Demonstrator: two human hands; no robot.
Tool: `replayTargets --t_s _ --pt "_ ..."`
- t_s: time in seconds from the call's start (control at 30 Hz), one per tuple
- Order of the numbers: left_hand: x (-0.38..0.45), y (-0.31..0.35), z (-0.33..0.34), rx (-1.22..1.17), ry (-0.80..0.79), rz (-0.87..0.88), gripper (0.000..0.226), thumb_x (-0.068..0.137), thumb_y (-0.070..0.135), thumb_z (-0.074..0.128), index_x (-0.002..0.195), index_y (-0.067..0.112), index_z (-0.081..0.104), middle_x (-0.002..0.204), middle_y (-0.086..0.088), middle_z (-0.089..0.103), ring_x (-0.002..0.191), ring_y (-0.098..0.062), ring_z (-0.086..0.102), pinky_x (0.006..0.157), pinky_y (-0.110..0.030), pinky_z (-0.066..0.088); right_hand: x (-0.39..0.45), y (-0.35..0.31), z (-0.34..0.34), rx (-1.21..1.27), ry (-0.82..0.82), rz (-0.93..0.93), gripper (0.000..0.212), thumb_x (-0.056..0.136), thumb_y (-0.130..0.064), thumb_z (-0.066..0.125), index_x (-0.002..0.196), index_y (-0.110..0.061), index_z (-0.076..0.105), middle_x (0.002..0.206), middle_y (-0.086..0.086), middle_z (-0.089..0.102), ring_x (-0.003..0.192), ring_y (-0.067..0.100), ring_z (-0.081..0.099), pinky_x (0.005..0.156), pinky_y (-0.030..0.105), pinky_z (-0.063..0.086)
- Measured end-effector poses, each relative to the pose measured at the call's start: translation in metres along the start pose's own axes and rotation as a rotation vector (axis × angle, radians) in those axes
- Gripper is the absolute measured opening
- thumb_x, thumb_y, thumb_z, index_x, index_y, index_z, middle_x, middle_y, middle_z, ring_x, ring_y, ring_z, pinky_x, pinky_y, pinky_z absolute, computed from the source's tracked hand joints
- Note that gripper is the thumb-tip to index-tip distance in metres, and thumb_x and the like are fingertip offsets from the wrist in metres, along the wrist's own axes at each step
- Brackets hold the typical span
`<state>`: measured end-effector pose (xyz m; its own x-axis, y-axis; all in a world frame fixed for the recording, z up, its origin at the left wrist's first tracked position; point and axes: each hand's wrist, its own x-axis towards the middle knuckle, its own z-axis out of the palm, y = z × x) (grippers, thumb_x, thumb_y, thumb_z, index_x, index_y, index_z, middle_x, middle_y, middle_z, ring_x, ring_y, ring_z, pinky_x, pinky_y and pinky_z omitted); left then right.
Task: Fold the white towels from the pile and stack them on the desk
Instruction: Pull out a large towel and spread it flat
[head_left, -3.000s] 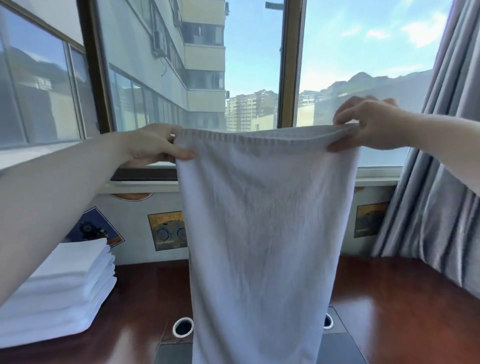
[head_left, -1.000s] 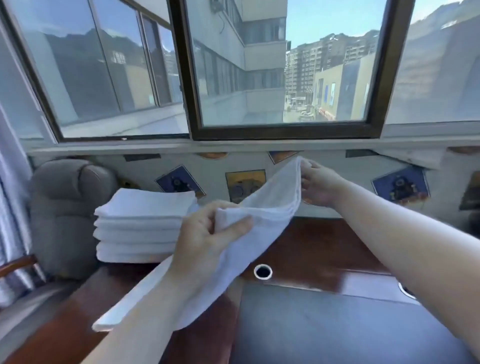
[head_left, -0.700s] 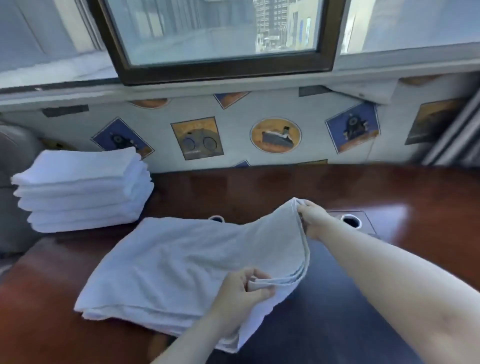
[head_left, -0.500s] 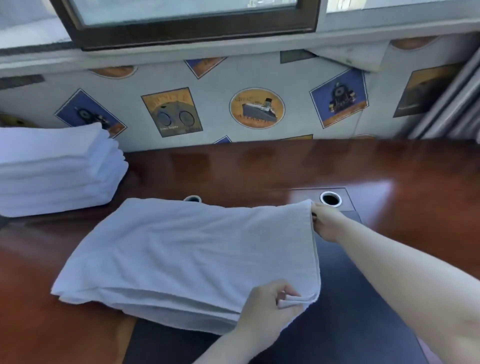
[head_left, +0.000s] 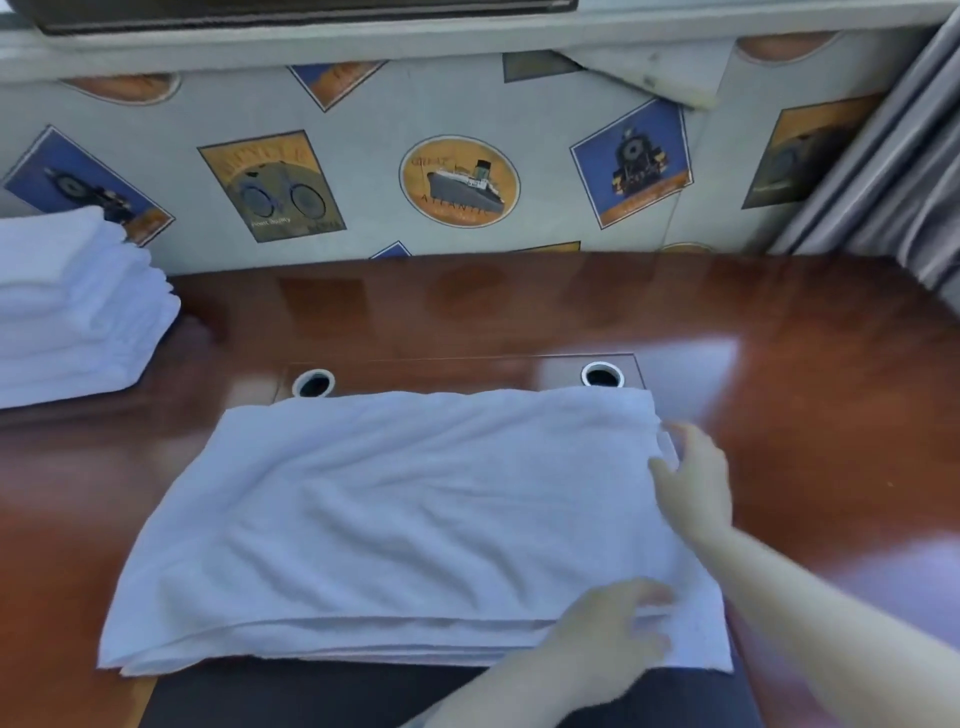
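Head view: both hands (head_left: 608, 631) (head_left: 693, 480) loosely on towel (head_left: 395, 519)

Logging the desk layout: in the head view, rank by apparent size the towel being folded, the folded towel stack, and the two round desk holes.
1. Towel being folded
2. Folded towel stack, partly cropped
3. Round desk holes, alike

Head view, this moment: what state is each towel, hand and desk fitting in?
Towel: folded in layers, flat on the desk.
Towel stack: folded, piled at far left.
Left hand: on the towel's near right corner.
Right hand: at its right edge, fingers relaxed.
Cable holes: uncovered.
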<state>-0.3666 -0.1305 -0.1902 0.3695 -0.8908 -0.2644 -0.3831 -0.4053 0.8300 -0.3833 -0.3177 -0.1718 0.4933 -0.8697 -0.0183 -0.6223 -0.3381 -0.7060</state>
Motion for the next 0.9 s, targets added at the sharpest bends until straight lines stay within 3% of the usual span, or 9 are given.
replayTargets --t_s 0.13,0.23,0.33,0.47,0.6,0.7,0.8,0.9 --pt "-0.041 -0.058 -0.060 0.117 0.320 -0.077 0.031 0.090 0.017 0.057 0.118 0.031 0.065 0.122 0.020 0.058 0.122 -0.001 0.050 0.098 -0.003 0.029 -0.105 0.010 0.033 -0.046 -0.305 -0.389 0.031 0.076 -0.005 0.077 0.102 -0.020 0.072 0.120 0.000 0.061 0.113 0.021 0.056 0.096 0.034 0.041" --pt "-0.083 -0.114 -0.111 0.281 0.372 -0.109 0.027 0.084 0.012 0.066 0.108 0.024 0.070 0.123 0.018 0.054 0.123 -0.005 0.048 0.100 -0.009 0.030 -0.156 0.019 0.049 -0.138 -0.399 -0.505 0.036 0.065 -0.006 0.082 0.095 -0.024 0.072 0.115 -0.004 0.063 0.107 0.021 0.060 0.090 0.039 0.048" --pt "-0.113 -0.147 -0.140 0.404 0.326 -0.082 0.023 0.083 0.019 0.074 0.106 0.021 0.071 0.124 0.013 0.055 0.120 -0.004 0.046 0.099 -0.016 0.035 -0.168 0.023 0.056 -0.212 -0.316 -0.538 0.033 0.066 0.000 0.082 0.091 -0.019 0.072 0.103 -0.003 0.066 0.097 0.024 0.062 0.082 0.036 0.051" --pt "-0.126 -0.160 -0.157 0.554 0.400 -0.027 0.019 0.074 0.002 0.080 0.088 0.013 0.073 0.093 0.004 0.066 0.090 -0.023 0.062 0.076 -0.035 0.050 -0.172 0.016 0.059 -0.247 -0.176 -0.510 0.019 0.072 0.001 0.082 0.082 -0.013 0.073 0.086 -0.001 0.066 0.082 0.028 0.063 0.068 0.036 0.052" --pt "-0.149 -0.179 -0.163 0.607 0.533 0.207 0.015 0.079 -0.001 0.066 0.080 0.013 0.072 0.079 0.003 0.063 0.078 -0.014 0.052 0.069 -0.028 0.042 -0.175 0.021 0.047 -0.334 -0.058 -0.644 0.013 0.078 0.002 0.076 0.081 -0.011 0.072 0.084 0.000 0.066 0.077 0.025 0.061 0.061 0.032 0.050" --pt "-0.163 -0.192 -0.161 0.610 0.557 0.346 0.022 0.083 0.007 0.052 0.077 0.013 0.072 0.077 0.003 0.062 0.077 -0.011 0.046 0.070 -0.023 0.037 -0.186 0.025 0.043 -0.381 -0.099 -0.724 0.017 0.075 0.002 0.072 0.077 -0.015 0.072 0.081 -0.004 0.066 0.074 0.021 0.061 0.060 0.030 0.048" --pt "-0.163 -0.199 -0.158 0.635 0.534 0.389 0.019 0.073 -0.001 0.063 0.075 0.016 0.072 0.076 0.005 0.061 0.078 -0.009 0.045 0.071 -0.022 0.037 -0.194 0.024 0.049 -0.355 -0.211 -0.592 0.025 0.069 -0.004 0.082 0.075 -0.024 0.067 0.080 -0.017 0.061 0.072 0.007 0.058 0.058 0.024 0.048" --pt "-0.162 -0.201 -0.158 0.649 0.551 0.383 0.022 0.077 0.004 0.056 0.077 0.018 0.073 0.076 0.006 0.061 0.079 -0.009 0.046 0.076 -0.022 0.037 -0.185 0.023 0.051 -0.344 -0.093 -0.395 0.033 0.065 0.002 0.078 0.082 -0.022 0.065 0.085 -0.015 0.061 0.069 0.007 0.058 0.046 0.024 0.044"
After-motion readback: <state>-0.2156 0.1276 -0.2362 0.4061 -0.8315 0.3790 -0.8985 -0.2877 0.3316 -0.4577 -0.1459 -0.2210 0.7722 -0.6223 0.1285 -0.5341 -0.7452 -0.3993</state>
